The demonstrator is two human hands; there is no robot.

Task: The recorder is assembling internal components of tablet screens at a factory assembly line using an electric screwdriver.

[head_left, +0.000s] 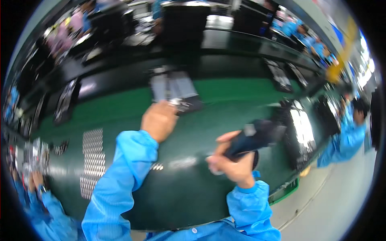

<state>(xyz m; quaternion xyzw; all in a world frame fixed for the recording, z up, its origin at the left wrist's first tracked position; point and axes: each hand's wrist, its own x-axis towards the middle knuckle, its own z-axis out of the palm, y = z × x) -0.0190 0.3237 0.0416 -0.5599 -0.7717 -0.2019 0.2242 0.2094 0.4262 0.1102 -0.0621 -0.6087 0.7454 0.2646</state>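
Note:
My left hand [160, 121] reaches forward over the green bench, its fingertips at the near edge of a flat dark tray-like unit with grey panels [183, 86]. Blur hides whether those fingers grip the unit or only touch it. My right hand [237, 165] is closed around a dark electric screwdriver [253, 138], held tilted above the bench. Its thick body points away to the right, and its lower end is close to my fingers. Several small shiny metal parts [157, 166] lie beside my left sleeve.
Rows of small metal parts [93, 154] lie to the left. At the right stands a black unit with a bright panel [302, 126]. More dark units [65, 100] sit on the far belt. Co-workers in blue sleeves [56, 209] work at both sides; a green bin [285, 192] is under the right edge.

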